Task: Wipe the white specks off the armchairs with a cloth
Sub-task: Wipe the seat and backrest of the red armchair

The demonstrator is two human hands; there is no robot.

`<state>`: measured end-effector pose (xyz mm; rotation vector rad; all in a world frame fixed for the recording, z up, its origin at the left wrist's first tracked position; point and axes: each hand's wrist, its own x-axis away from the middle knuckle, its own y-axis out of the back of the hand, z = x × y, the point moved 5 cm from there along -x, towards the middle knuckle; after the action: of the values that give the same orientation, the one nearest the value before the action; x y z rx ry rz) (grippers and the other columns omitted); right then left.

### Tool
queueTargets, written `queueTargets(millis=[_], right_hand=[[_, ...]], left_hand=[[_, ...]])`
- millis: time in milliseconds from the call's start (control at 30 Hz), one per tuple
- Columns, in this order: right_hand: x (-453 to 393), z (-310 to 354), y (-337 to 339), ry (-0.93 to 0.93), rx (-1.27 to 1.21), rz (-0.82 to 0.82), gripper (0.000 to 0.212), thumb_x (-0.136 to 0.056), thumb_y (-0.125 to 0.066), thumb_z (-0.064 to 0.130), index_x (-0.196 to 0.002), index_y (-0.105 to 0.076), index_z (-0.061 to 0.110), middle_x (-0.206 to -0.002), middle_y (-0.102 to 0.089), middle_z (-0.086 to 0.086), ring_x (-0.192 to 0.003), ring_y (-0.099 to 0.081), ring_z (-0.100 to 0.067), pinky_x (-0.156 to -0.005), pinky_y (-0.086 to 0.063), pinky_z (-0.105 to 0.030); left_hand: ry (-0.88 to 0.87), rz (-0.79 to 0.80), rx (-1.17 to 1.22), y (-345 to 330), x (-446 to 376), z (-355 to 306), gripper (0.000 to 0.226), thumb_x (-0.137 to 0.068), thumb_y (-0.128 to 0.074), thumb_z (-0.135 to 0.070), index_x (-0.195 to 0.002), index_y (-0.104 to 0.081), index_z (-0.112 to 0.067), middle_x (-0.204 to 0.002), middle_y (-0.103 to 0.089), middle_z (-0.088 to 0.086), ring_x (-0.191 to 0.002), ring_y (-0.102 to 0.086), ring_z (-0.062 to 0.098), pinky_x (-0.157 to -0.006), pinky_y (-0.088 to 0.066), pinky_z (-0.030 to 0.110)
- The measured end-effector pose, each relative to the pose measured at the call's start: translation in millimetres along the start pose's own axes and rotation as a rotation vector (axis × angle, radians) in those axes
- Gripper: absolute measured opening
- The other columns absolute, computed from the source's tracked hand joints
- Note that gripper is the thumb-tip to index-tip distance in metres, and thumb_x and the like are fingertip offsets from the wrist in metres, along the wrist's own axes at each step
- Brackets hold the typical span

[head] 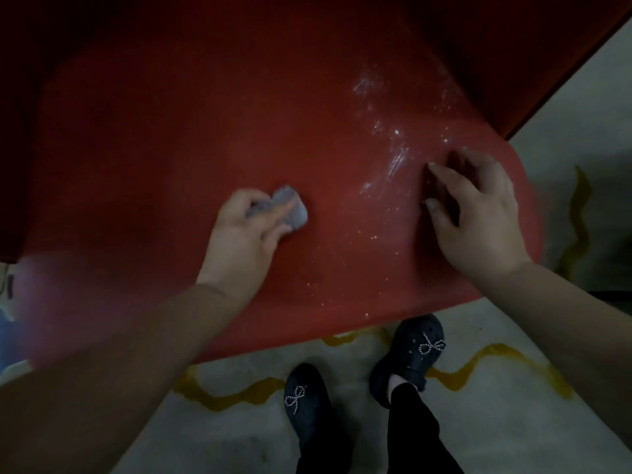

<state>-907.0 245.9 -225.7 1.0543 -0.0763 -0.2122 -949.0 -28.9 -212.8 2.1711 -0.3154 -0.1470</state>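
- The small, crumpled grey-blue cloth [289,211] sits bunched in the person's left hand [244,234], whose fingers curl round it and press it onto the red, smooth armchair seat [188,131], left of the mess.
- It looks soft, light and limp, so it will likely fold to whatever shape the fingers give it; holding it as a wad under the fingertips, as here, seems the best grip for rubbing pressure.
- The white specks and streaks [390,165] lie scattered over the seat's right half, between the two hands and up toward the back; the cloth is well short of the densest patch.
- The right hand [478,213] rests on the seat at the specks' right edge, fingers loosely bent, tips touching the surface, holding nothing.
- The seat appears firm and slightly glossy, so the cloth should slide easily; smeared streaks suggest the residue may need firmer passes.
- Below the seat's front edge are dark clogs with beaded bows [410,350] on a pale rug with yellow wavy lines [239,398].
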Motion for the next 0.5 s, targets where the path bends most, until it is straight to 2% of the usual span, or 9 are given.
queueTargets(millis=[100, 167, 200, 267, 333, 433, 500], right_hand=[[9, -2, -2, -0.02, -0.008, -0.004, 0.046, -0.088, -0.064, 0.018, -0.133, -0.055, 0.018, -0.142, -0.038, -0.015, -0.134, -0.033, -0.031, -0.111, -0.027, -0.048], [13, -2, -2, -0.023, -0.01, -0.024, 0.045, -0.088, -0.063, 0.016, -0.133, -0.055, 0.017, -0.141, -0.039, -0.016, -0.132, -0.034, -0.031, -0.111, -0.028, -0.046], [14, -1, -1, -0.024, -0.013, -0.034, 0.045, -0.088, -0.063, 0.015, -0.132, -0.056, 0.017, -0.14, -0.039, -0.016, -0.132, -0.034, -0.031, -0.111, -0.028, -0.046], [15, 1, 0, -0.028, -0.023, -0.039, 0.044, -0.088, -0.063, 0.015, -0.132, -0.057, 0.017, -0.139, -0.04, -0.015, -0.132, -0.035, -0.031, -0.111, -0.029, -0.047], [15, 2, 1, -0.033, -0.022, -0.039, 0.044, -0.088, -0.063, 0.015, -0.132, -0.057, 0.017, -0.139, -0.04, -0.014, -0.131, -0.036, -0.029, -0.111, -0.028, -0.043], [15, 0, 1, -0.024, -0.01, -0.021, 0.043, -0.088, -0.064, 0.015, -0.13, -0.058, 0.017, -0.138, -0.042, -0.014, -0.13, -0.037, -0.03, -0.109, -0.028, -0.042], [15, -1, 1, -0.017, -0.004, -0.004, 0.042, -0.087, -0.065, 0.015, -0.129, -0.059, 0.017, -0.138, -0.042, -0.015, -0.131, -0.036, -0.032, -0.11, -0.029, -0.046]], left_hand=[[0.063, -0.053, 0.021, -15, -10, -18, 0.034, -0.082, -0.069, -0.004, -0.117, -0.068, -0.007, -0.111, -0.055, 0.02, -0.101, -0.053, 0.03, -0.093, -0.034, 0.018], [-0.027, 0.024, 0.035, -29, 6, -37, 0.035, -0.079, -0.071, -0.001, -0.114, -0.07, -0.008, -0.108, -0.057, 0.02, -0.098, -0.055, 0.034, -0.09, -0.039, 0.026], [-0.09, 0.081, 0.026, -32, 19, -42, 0.036, -0.077, -0.073, 0.001, -0.112, -0.071, -0.009, -0.106, -0.059, 0.02, -0.094, -0.056, 0.036, -0.087, -0.04, 0.027], [-0.173, 0.159, 0.012, -25, 39, -35, 0.037, -0.073, -0.076, 0.004, -0.108, -0.073, -0.008, -0.101, -0.061, 0.02, -0.088, -0.057, 0.036, -0.085, -0.037, 0.018], [-0.117, 0.116, -0.005, -12, 38, -17, 0.036, -0.074, -0.075, 0.005, -0.109, -0.072, -0.007, -0.102, -0.06, 0.021, -0.09, -0.056, 0.036, -0.085, -0.031, 0.011], [0.058, -0.032, -0.002, -12, 21, -5, 0.032, -0.083, -0.068, -0.002, -0.115, -0.069, -0.008, -0.11, -0.057, 0.019, -0.099, -0.054, 0.03, -0.09, -0.037, 0.021], [0.056, -0.086, 0.06, -24, 24, -25, 0.03, -0.083, -0.066, -0.002, -0.112, -0.07, -0.004, -0.108, -0.056, 0.016, -0.099, -0.049, 0.017, -0.091, -0.04, 0.022]])
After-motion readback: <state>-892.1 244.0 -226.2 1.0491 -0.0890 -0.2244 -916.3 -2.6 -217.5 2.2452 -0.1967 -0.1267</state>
